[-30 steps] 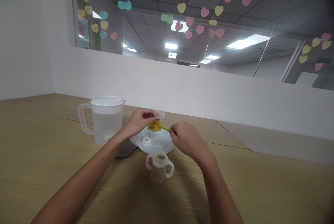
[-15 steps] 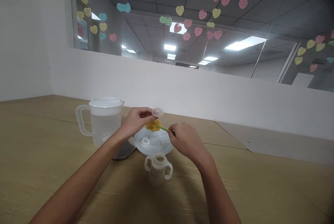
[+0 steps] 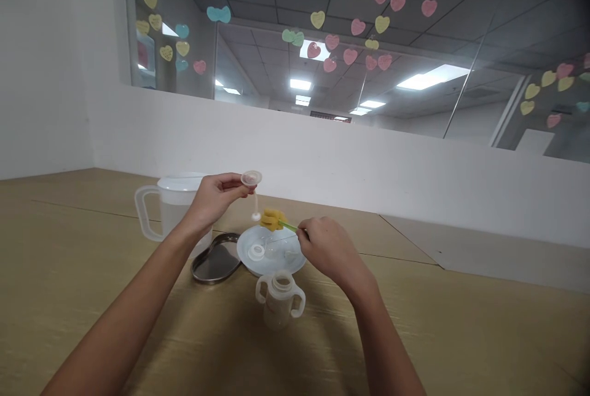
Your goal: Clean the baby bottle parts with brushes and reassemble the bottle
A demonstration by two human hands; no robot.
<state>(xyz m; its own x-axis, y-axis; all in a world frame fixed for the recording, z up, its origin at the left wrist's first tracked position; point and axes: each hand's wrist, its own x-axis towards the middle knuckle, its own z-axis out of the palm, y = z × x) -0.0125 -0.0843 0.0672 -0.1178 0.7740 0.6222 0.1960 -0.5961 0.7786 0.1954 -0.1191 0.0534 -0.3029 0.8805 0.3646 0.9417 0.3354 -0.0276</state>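
Head view: a small clear lid point(image 3: 251, 179) is up in the air beyond the bowl's far left rim, pinched at its edge between the thumb and fingers of the left hand point(image 3: 209, 202), with a thin straw point(image 3: 256, 201) hanging below it and a white weight point(image 3: 255, 217) at the straw's end. Half a second ago the lid sat above the yellow sponge point(image 3: 271, 219) and the straw could not be made out; now the left hand has moved up and leftward, and the weight hangs just beside the sponge's left edge. That suggests the straw is clear of the sponge, though a slight touch cannot be ruled out. The right hand point(image 3: 329, 245) has barely moved, its fingers closed around the sponge's green handle point(image 3: 288, 225), keeping the sponge above the far rim of the bowl point(image 3: 276, 267). In the bowl lie a white ring point(image 3: 257, 252) and some clear pieces too faint to tell. A two-handled bottle point(image 3: 279, 307) stands upright and uncovered by the bowl's near rim; the metal tray point(image 3: 220, 261), now in fuller view, lies by its left rim. Farther out, toward the table's far left corner, the jug point(image 3: 168, 214) is partly behind the left hand.
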